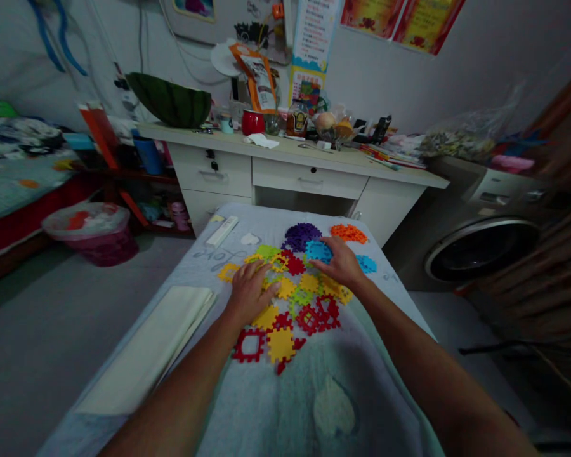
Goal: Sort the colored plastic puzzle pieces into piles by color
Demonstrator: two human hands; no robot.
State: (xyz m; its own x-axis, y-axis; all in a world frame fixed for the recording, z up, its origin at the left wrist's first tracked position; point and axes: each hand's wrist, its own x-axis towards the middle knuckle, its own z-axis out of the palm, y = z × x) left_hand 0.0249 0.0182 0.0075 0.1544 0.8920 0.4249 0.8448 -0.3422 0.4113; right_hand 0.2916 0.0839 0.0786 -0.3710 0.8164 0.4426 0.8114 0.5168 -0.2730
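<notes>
- Room: pale wall with posters; white desk (285,172) along it, drawers in front.
- Desk top: cut watermelon (171,101) at the left end, red pot (253,122), orange-and-white pouch (261,82) and assorted small goods.
- Floor, right: grey washing machine (409,216), round door facing the table. Floor, left: pink basket (99,247), filled.
- Table (328,355): draped in a pale blue-grey printed cloth; folded cream cloth (147,349) on the left side, slim white box (223,231) near the far left corner.
- Purple pieces (302,237): heaped toward the far edge of the table.
- Orange pieces (349,233): separate heap, right of the purple.
- Blue pieces (318,251): group just nearer than the purple, at the right hand; more blue beyond that hand's right side.
- Yellow, lime and red pieces: notched, loosely spread mid-table between the forearms; a red square frame (249,344) and a yellow square (280,344) lie side by side at the near edge.
- Left hand (250,292): palm down over yellow pieces, thumb wide of the fingers.
- Right hand (340,260): thumb and fingers apart, around the blue group; whether they grip cannot be told.
</notes>
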